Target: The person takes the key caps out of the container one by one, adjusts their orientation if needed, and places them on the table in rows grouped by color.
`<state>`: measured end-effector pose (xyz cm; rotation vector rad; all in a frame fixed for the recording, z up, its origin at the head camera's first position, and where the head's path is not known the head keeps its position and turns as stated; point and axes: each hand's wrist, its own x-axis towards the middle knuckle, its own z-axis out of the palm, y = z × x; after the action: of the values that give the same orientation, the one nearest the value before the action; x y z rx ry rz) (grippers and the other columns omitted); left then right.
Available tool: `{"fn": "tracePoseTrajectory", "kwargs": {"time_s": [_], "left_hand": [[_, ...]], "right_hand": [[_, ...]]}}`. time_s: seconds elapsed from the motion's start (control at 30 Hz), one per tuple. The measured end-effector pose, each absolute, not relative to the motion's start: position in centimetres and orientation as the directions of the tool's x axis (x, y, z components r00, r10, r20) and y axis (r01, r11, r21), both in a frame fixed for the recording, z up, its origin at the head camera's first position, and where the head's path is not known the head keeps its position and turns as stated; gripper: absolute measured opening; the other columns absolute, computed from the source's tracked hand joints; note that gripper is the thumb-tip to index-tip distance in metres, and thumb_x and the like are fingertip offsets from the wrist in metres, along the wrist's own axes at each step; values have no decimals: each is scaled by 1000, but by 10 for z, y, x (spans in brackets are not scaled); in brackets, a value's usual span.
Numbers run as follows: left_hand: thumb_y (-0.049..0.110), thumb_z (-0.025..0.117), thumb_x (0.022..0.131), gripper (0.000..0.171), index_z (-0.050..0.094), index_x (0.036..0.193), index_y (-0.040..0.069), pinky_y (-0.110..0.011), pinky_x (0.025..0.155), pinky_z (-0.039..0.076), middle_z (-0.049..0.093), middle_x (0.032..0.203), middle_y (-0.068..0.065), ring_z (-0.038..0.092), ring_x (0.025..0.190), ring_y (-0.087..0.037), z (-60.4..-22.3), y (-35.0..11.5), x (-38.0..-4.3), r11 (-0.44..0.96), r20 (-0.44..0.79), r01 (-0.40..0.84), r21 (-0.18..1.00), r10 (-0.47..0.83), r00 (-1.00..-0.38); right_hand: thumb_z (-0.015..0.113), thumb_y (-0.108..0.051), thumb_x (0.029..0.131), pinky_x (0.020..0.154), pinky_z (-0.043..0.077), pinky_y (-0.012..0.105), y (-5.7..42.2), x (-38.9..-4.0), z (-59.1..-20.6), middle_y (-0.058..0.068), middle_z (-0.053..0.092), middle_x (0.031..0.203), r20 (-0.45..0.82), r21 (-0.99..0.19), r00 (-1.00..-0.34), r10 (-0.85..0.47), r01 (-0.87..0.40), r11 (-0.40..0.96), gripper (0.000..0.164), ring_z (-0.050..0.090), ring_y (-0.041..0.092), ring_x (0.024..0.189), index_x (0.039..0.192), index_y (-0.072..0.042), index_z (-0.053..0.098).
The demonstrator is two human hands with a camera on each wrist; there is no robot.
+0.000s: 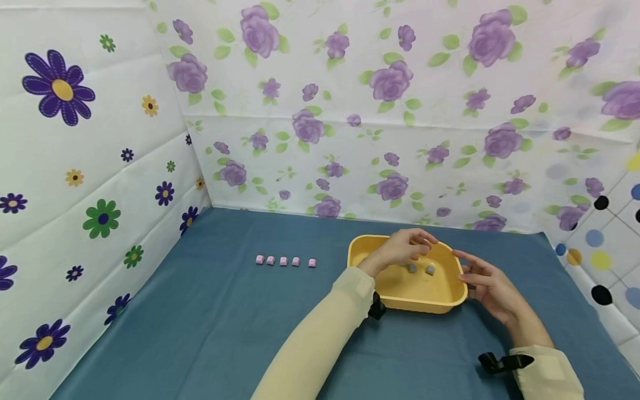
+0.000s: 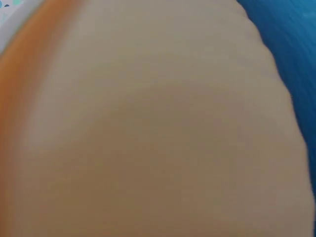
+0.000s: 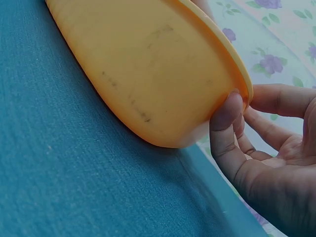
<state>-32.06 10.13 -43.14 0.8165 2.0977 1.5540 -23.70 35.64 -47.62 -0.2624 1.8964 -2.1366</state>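
A yellow plastic basin (image 1: 420, 306) rests on the blue cloth, with a few small grey blocks (image 1: 430, 270) on its floor. My left hand (image 1: 400, 247) reaches over the basin from the left, its fingers loosely bent with the tips close to the far rim; nothing shows between them. In the left wrist view a pale, blurred surface hides that hand's work. At the basin's right end my right hand (image 1: 492, 286) pinches the rim. Seen from the right wrist, the thumb (image 3: 228, 111) lies against the outer wall, with the forefinger at the rim.
Left of the basin, several small pink blocks (image 1: 283, 261) stand in a row on the blue cloth (image 1: 200, 311). Flowered sheets (image 1: 350, 111) rise behind and to the left, and a dotted sheet (image 1: 610, 266) stands at the right.
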Motion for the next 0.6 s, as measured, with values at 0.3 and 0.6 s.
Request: {"fn": "tracePoseTrajectory", "kwargs": {"time_s": [0.3,0.6], "left_hand": [[7,58,99,27,65,125,8,-22,76,50,65,120,-13,61,99,-10,-436,95,-318,352,7,331,876,676,-737],[-2,62,93,31,67,121,10,-20,76,50,66,118,-10,61,99,-7,-445,94,-317,399,-30,317,861,660,-750]], "right_hand": [[50,-2,102,77,57,43,359,-236,-474,10,49,115,-42,-991,-948,-316,80,-109,63,63,19,100,157,-6,20],[50,-1,101,77,58,44,356,-236,-475,10,51,116,-40,-990,-947,-318,80,-114,63,64,20,100,157,-6,21]]}}
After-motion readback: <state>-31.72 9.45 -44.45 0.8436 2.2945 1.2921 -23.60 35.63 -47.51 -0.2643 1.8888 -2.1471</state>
